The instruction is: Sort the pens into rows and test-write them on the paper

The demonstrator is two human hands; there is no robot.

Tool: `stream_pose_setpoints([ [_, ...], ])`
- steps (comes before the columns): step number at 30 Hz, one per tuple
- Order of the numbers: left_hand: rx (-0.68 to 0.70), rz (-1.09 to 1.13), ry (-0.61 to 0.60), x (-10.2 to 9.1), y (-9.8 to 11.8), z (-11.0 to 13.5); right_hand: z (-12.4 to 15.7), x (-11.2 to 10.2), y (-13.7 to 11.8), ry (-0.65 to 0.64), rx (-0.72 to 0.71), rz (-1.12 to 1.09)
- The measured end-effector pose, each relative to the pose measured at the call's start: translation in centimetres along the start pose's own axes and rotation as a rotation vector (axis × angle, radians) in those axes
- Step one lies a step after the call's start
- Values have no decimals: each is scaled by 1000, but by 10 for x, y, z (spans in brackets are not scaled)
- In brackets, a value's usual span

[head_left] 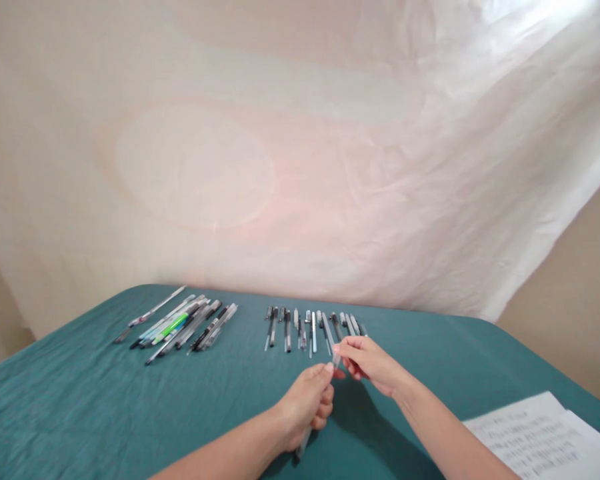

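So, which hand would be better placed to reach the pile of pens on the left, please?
Probably the left hand: it is nearer the pile of pens, while the right hand sits farther across. Both hands are on one held pen, though.

Two bare forearms (235,448), tapering smoothly to narrow wrists (401,388) and bare hands (307,403)
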State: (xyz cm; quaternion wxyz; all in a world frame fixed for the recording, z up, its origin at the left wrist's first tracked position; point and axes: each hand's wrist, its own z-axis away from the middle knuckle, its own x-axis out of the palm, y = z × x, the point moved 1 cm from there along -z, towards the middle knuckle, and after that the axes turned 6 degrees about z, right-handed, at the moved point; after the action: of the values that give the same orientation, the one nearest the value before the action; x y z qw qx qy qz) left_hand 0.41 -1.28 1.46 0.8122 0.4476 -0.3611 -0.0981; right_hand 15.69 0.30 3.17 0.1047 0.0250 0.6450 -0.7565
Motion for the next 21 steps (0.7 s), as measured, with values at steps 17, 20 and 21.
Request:
stream_pose_setpoints([
  [17, 72, 190, -57, -10, -3, -9, -100, -136, 66, 492, 169, 462],
  [20, 72, 193, -72, -10, -3, -9, -113, -138, 75, 467, 214, 516],
  [21, 72, 194, -73, -10, -3, -10, -116, -139, 78, 458, 222, 530],
])
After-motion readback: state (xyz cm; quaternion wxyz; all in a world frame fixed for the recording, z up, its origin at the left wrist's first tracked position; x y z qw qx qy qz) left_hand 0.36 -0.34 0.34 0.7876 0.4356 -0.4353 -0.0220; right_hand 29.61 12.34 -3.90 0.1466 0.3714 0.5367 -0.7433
